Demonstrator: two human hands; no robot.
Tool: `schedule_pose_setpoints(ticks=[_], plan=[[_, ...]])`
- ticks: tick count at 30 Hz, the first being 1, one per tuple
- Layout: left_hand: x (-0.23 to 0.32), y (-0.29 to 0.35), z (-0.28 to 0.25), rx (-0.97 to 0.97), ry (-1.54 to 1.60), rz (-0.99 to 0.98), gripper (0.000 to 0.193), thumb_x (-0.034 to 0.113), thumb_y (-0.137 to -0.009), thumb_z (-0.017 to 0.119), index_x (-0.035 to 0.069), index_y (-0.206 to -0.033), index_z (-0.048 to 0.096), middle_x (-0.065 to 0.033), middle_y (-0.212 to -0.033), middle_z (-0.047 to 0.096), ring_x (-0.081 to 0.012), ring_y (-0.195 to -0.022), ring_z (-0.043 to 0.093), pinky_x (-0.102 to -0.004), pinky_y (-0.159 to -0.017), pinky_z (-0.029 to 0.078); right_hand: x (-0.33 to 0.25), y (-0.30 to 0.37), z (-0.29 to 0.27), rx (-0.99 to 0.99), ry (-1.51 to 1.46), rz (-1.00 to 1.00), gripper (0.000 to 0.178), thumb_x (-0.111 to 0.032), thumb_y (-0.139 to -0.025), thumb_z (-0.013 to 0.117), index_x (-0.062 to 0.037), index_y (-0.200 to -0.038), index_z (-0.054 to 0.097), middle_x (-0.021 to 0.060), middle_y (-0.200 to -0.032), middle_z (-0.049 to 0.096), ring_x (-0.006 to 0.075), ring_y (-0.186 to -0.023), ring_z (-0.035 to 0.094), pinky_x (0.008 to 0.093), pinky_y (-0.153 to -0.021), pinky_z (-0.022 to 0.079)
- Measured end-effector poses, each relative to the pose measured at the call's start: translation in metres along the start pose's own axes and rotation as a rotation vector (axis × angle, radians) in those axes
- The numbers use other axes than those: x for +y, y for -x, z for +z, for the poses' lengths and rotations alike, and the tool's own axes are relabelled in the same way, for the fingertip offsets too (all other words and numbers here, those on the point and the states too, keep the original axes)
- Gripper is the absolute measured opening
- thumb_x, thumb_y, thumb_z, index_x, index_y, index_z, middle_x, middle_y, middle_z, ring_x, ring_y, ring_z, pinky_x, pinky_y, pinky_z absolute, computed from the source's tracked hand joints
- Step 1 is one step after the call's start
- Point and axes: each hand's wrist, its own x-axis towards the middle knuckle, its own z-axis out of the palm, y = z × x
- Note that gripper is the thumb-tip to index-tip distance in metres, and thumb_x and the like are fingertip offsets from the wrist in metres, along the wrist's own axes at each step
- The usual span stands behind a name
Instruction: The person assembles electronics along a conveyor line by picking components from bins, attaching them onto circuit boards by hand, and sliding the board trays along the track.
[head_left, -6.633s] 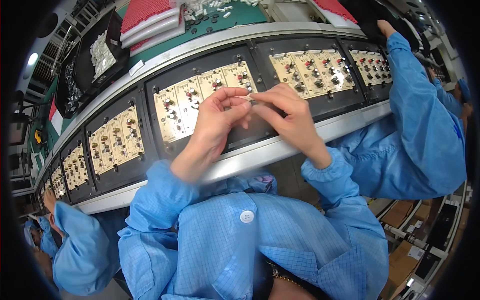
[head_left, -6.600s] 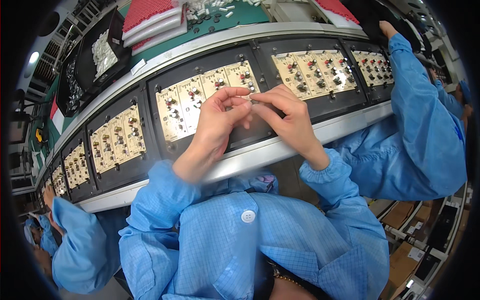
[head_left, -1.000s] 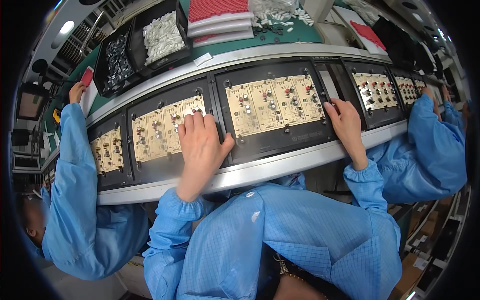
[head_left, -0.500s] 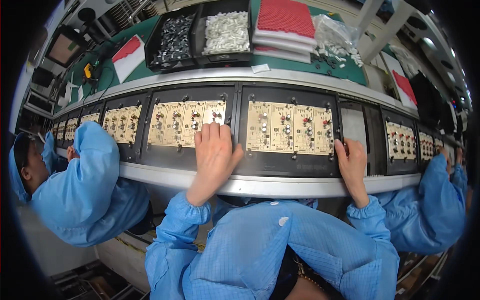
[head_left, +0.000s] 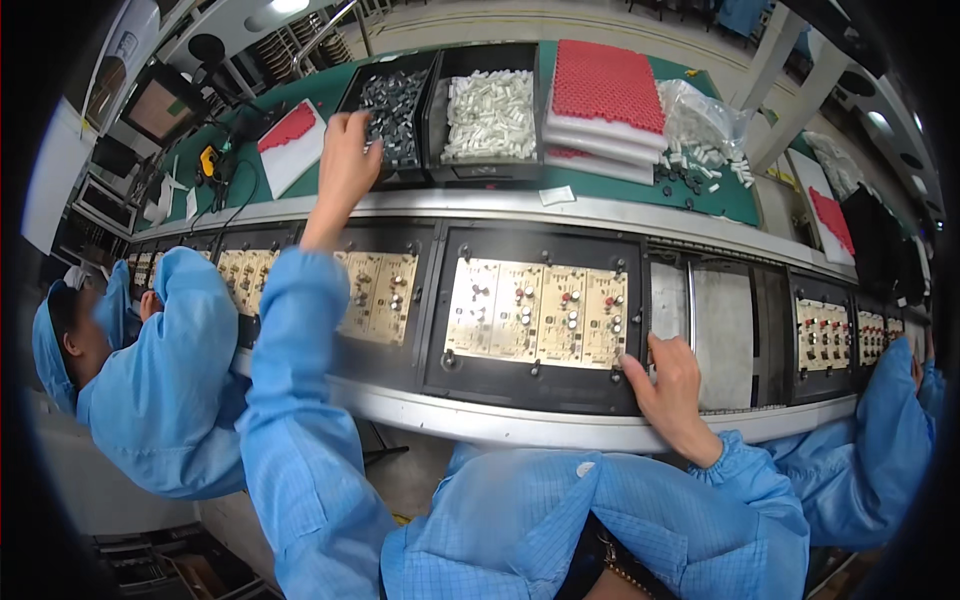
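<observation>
My left hand (head_left: 348,168) is raised over the front left corner of a black bin (head_left: 408,178) full of small dark parts (head_left: 396,105). Its fingers are bent, the thumb stands apart, and nothing shows in it. My right hand (head_left: 675,392) is at the right edge of a black carrier frame (head_left: 540,388), thumb on the rim and fingers curled past it. Tan circuit boards (head_left: 540,312) with small round components, some red-topped, sit in that frame. My left sleeve partly covers the neighbouring carrier (head_left: 392,362) to the left.
Beside the dark parts stands a bin of white cylindrical parts (head_left: 490,112). Red and white foam sheets (head_left: 608,88) and a plastic bag (head_left: 703,122) lie on the green bench. A conveyor gap (head_left: 725,320) opens right of my carrier. Co-workers in blue sit on both sides.
My left hand has left the boards and moved up and left to the dark parts bin. The carrier has shifted left in view, with my right hand still at its right edge.
</observation>
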Motion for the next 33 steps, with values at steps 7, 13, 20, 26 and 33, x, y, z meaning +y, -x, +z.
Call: schedule_pose_setpoints(ticks=[7, 13, 20, 26, 33], plan=[[-0.070, -0.078, 0.111, -0.102, -0.374, -0.139, 0.066, 0.055, -0.085, 0.065, 0.028, -0.142, 0.046, -0.0246, -0.122, 0.053, -0.0443, -0.113, 0.053, -0.0560, -0.084, 0.050, 0.009, 0.002, 0.011, 0.021, -0.032, -0.004, 0.034, -0.015, -0.081, 0.075, 0.0099, -0.102, 0.064, 0.0162, -0.074, 0.058, 0.0326, -0.072, 0.055, 0.0426, -0.064, 0.043], [-0.072, -0.071, 0.116, -0.169, -0.336, -0.035, 0.037, 0.036, -0.097, 0.055, 0.016, -0.128, 0.054, -0.0203, -0.115, 0.058, -0.0400, -0.109, 0.058, -0.0546, -0.081, 0.051, 0.035, -0.017, 0.006, -0.043, -0.169, 0.046, 0.018, -0.013, -0.084, 0.071, 0.0025, -0.093, 0.069, 0.0141, -0.072, 0.061, 0.0320, -0.069, 0.059, 0.0412, -0.063, 0.047], [-0.077, -0.091, 0.092, -0.064, -0.644, 0.116, 0.014, 0.022, -0.097, 0.049, 0.011, -0.101, 0.055, -0.0167, -0.093, 0.063, -0.0358, -0.067, 0.069, -0.0461, -0.051, 0.055, 0.037, -0.044, -0.007, 0.093, -0.096, -0.050, 0.010, -0.005, -0.087, 0.068, 0.0022, -0.094, 0.070, 0.0139, -0.076, 0.065, 0.0297, -0.071, 0.060, 0.0378, -0.063, 0.046], [-0.071, -0.097, 0.097, -0.326, -0.269, -0.203, 0.038, 0.040, -0.100, 0.046, 0.011, -0.118, 0.062, -0.0216, -0.112, 0.067, -0.0428, -0.109, 0.061, -0.0527, -0.088, 0.049, 0.042, -0.035, 0.004, 0.101, -0.110, -0.024, 0.010, -0.005, -0.088, 0.067, 0.0019, -0.095, 0.070, 0.0135, -0.076, 0.065, 0.0295, -0.071, 0.060, 0.0383, -0.064, 0.046], [-0.134, -0.104, 0.113, -0.409, -0.249, -0.288, 0.046, 0.044, -0.096, 0.045, 0.007, -0.111, 0.069, -0.0235, -0.114, 0.066, -0.0430, -0.112, 0.060, -0.0492, -0.095, 0.048, 0.035, -0.043, 0.004, 0.087, -0.051, -0.118, 0.010, -0.006, -0.088, 0.068, 0.0016, -0.094, 0.070, 0.0128, -0.075, 0.064, 0.0287, -0.069, 0.058, 0.0383, -0.064, 0.045]])
